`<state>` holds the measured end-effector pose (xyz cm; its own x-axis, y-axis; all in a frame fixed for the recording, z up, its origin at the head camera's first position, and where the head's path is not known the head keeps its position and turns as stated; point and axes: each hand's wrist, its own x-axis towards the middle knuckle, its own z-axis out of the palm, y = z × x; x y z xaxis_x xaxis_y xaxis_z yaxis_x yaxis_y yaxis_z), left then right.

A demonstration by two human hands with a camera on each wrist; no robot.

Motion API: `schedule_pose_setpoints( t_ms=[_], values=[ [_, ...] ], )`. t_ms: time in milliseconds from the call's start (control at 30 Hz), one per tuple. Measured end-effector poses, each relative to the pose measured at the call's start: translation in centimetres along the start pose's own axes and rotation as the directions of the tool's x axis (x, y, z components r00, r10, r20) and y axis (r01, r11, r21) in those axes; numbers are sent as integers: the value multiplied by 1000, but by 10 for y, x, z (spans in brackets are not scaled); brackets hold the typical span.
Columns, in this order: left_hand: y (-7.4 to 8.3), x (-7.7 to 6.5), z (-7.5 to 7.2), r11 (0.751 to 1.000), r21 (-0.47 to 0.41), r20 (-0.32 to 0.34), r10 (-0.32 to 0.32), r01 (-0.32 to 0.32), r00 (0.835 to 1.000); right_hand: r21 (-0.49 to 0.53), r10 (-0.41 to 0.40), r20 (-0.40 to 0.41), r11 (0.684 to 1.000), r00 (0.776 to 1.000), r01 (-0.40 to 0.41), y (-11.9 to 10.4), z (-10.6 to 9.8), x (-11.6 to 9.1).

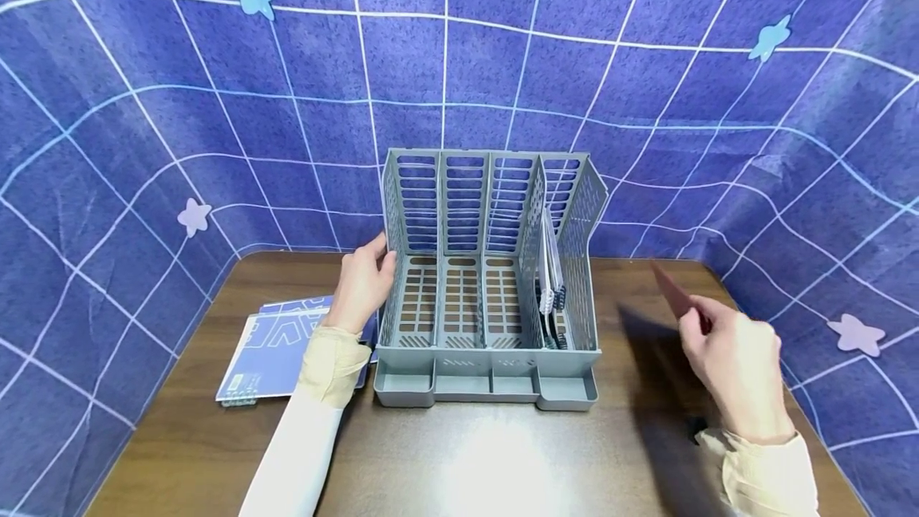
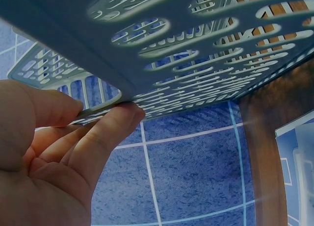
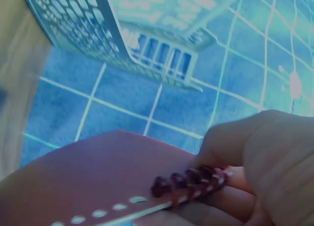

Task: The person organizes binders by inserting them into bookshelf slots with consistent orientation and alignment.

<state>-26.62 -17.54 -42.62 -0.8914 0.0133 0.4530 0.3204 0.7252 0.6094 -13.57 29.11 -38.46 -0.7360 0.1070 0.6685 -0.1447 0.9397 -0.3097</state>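
Observation:
A grey desk file rack (image 1: 488, 355) with upright slotted dividers stands on the table in the head view. My left hand (image 1: 362, 286) holds its left side; in the left wrist view, thumb and fingers of that hand (image 2: 64, 147) pinch the rack's slotted edge (image 2: 110, 106). To the right of the rack, my right hand (image 1: 735, 365) grips a thin reddish spiral notebook (image 1: 671, 291), seen nearly edge-on. In the right wrist view, the notebook's dark red coil (image 3: 189, 179) lies against the fingers. Several spiral notebooks (image 1: 551, 262) stand in the rack's rightmost compartment.
Blue spiral notebooks (image 1: 280, 349) lie overlapping on the wooden table (image 1: 179, 437) left of the rack, partly behind the left arm. Small trays (image 1: 405, 391) line the rack's front. A small dark object (image 1: 695, 428) lies by the right wrist. Blue grid-patterned cloth (image 1: 474, 70) surrounds the table.

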Motion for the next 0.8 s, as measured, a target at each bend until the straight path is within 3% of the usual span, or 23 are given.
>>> schedule_pose_setpoints(
  t_ms=[200,400,633,800],
  values=[
    [0,0,-1,1000,-5,3,-11,11,1000,20,39,-153,999,987,-37,5,-11,6],
    [0,1,0,1000,-7,3,-5,5,1000,32,86,-245,996,966,-81,3,-12,8],
    [-2,1,0,1000,2,-6,-3,3,1000,71,122,-339,992,933,-105,-10,-17,10],
    [-2,1,0,1000,-1,1,-8,8,1000,135,195,-391,979,900,-153,-30,-25,10]
  ],
)
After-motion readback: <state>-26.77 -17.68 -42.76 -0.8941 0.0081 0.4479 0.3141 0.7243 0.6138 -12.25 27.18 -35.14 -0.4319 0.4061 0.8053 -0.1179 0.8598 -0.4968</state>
